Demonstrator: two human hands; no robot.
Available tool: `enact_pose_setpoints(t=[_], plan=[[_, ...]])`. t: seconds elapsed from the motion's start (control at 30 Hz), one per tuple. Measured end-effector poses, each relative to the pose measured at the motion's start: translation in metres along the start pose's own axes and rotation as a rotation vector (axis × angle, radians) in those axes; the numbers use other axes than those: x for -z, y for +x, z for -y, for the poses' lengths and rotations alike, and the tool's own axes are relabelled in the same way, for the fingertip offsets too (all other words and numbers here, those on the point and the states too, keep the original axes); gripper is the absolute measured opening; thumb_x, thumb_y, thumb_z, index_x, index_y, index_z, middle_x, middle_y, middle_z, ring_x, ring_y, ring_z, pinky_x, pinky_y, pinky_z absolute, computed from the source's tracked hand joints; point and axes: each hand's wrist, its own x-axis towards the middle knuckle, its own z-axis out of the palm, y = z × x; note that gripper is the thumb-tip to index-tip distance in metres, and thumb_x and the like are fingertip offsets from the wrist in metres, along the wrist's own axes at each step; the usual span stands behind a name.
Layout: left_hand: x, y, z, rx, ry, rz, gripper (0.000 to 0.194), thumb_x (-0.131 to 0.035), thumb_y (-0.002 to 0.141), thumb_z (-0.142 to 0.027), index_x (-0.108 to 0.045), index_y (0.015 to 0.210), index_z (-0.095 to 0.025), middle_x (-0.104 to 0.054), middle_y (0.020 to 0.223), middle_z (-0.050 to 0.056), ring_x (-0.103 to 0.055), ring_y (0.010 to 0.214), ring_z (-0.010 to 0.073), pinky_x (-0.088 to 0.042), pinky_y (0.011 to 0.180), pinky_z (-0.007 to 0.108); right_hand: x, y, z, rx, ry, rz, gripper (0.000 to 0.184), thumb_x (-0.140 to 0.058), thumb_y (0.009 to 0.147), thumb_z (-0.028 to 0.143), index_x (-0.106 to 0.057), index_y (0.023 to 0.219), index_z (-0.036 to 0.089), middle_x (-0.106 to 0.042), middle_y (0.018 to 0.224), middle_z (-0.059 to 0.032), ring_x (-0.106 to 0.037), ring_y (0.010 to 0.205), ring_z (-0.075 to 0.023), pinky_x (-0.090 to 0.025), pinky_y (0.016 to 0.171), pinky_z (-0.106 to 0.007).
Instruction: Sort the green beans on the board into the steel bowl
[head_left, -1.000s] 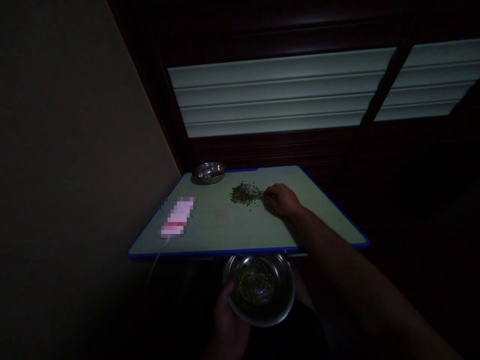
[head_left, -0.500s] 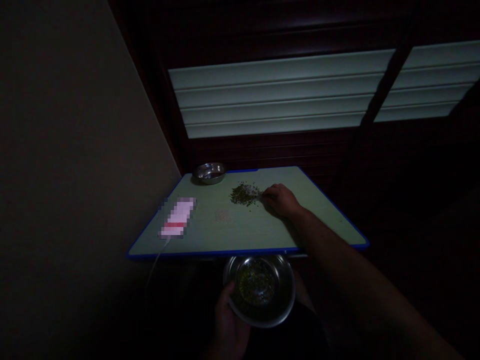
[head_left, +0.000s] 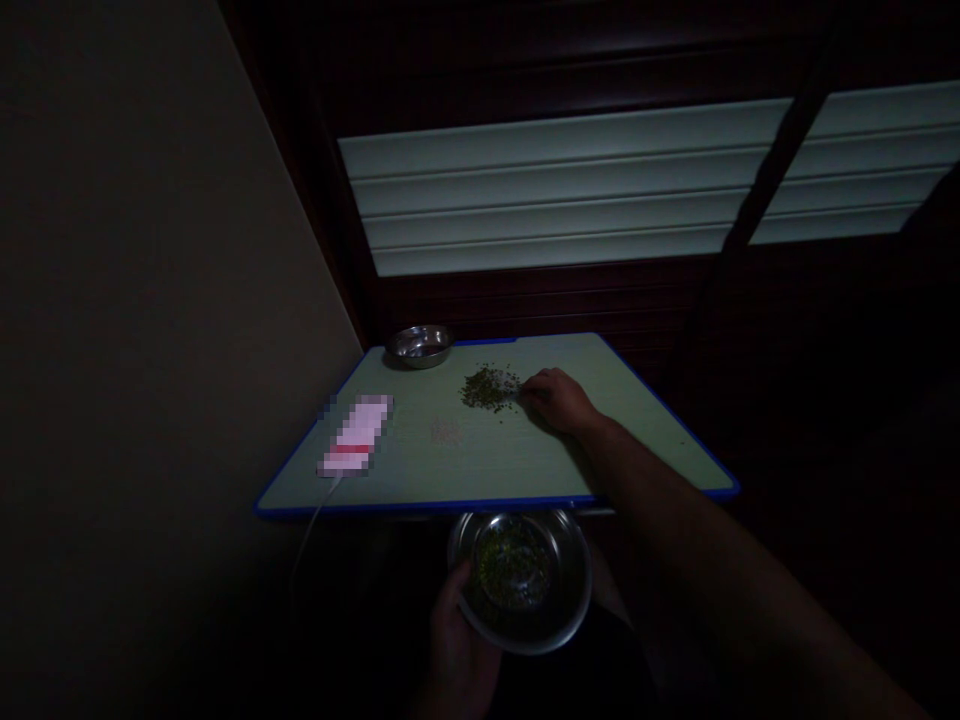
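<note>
Left hand (head_left: 466,640): gripping the near left rim of a large silver metal bowl (head_left: 525,625), green bits inside, below the table edge.
Right hand (head_left: 559,400): fingertips at the small dark-green grains (head_left: 486,388) on the pale-green, blue-edged tabletop (head_left: 405,480); whether grasping, cannot tell.
Beyond grains, leftward: small silver bowl (head_left: 420,347).

The right arm reaches forward, its hand (head_left: 553,398) with fingers bunched; the left hand (head_left: 461,635) is lower, thumb raised.

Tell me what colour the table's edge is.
The edge is blue, around a pale green top; it shows best in the head view.
</note>
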Motion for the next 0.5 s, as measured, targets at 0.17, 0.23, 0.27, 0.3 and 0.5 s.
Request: enact_pose_setpoints(t=[0.17,0.23,0.27,0.3,0.5], plan=[[-0.0015,-0.0007,-0.0001,0.008,-0.01,-0.002,0.029,-0.053,0.086,-0.022,-0.075,0.105,-0.02,-0.079,0.085,0.007,-0.073,0.09,0.0251,-0.045,0.101,0.045,-0.001,0.0001,-0.0034,0.026,0.034,-0.007,0.018,-0.061,0.084,0.018,-0.076,0.094,0.019,-0.071,0.095,-0.0078,-0.06,0.091,-0.0197,-0.042,0.082,-0.027],[-0.001,0.0002,0.0,0.006,-0.007,0.002,0.028,-0.053,0.086,-0.022,-0.075,0.104,-0.021,-0.08,0.084,0.006,-0.073,0.087,0.0246,-0.046,0.1,0.045,-0.0008,-0.0003,-0.0044,0.034,0.051,-0.012,0.017,-0.061,0.084,0.017,-0.076,0.092,0.019,-0.071,0.094,-0.0074,-0.06,0.091,-0.0194,-0.042,0.083,-0.027],[-0.001,0.0004,0.0,0.003,-0.005,0.005,0.028,-0.053,0.086,-0.022,-0.075,0.104,-0.021,-0.08,0.083,0.006,-0.073,0.087,0.0245,-0.046,0.1,0.045,-0.0006,-0.0007,-0.0046,0.039,0.062,-0.014,0.017,-0.06,0.085,0.018,-0.076,0.091,0.019,-0.071,0.093,-0.0074,-0.06,0.091,-0.0193,-0.042,0.083,-0.027],[-0.0012,0.0004,-0.0001,0.002,-0.004,0.008,0.028,-0.053,0.086,-0.022,-0.075,0.104,-0.02,-0.08,0.083,0.006,-0.073,0.088,0.0246,-0.046,0.1,0.045,-0.0004,-0.0011,-0.0048,0.043,0.075,-0.015,0.016,-0.06,0.085,0.018,-0.076,0.09,0.019,-0.071,0.093,-0.0074,-0.06,0.09,-0.0192,-0.042,0.084,-0.027],[-0.0065,-0.0043,-0.0012,0.027,-0.02,-0.023,0.031,-0.048,0.089,-0.022,-0.074,0.106,-0.019,-0.079,0.081,0.006,-0.073,0.09,0.0244,-0.046,0.1,0.044,0.0003,-0.0049,-0.0061,0.064,0.132,-0.024,0.015,-0.062,0.082,0.016,-0.075,0.089,0.018,-0.071,0.092,-0.0071,-0.061,0.089,-0.0193,-0.043,0.084,-0.028]])
